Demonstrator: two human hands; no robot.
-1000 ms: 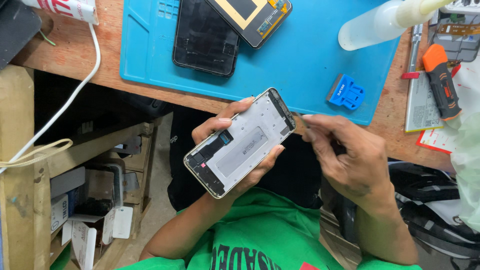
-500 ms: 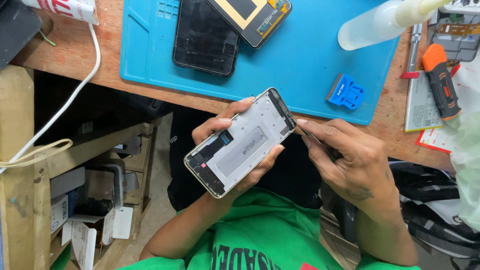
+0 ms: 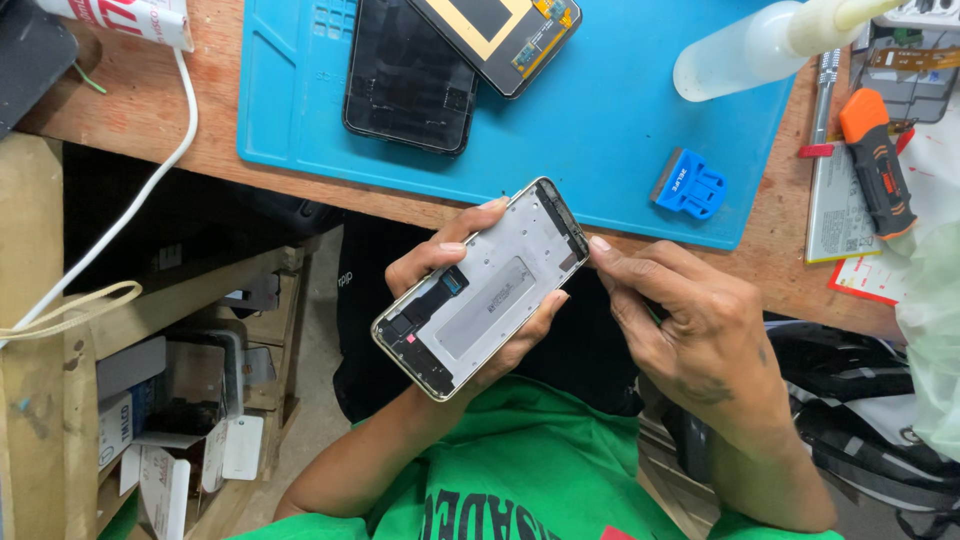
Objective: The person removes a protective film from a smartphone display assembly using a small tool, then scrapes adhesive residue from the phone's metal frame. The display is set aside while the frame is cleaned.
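Note:
My left hand (image 3: 455,265) cradles a bare silver phone frame (image 3: 490,290) from below, held tilted over my lap in front of the desk edge. The frame's inner metal side faces up, with a black flex strip near its lower end. My right hand (image 3: 690,335) is at the frame's upper right corner, its fingertips pinched against the edge there. Whether a small tool sits between those fingers I cannot tell.
On the blue work mat (image 3: 620,110) lie a black phone screen (image 3: 410,80), another display panel (image 3: 500,35), and a small blue scraper (image 3: 690,185). A clear squeeze bottle (image 3: 770,45), an orange-handled screwdriver (image 3: 880,165) and a white cable (image 3: 140,200) lie around the wooden desk.
My right hand has moved left and closed in on the frame's upper right corner. The frame and my left hand have stayed in place.

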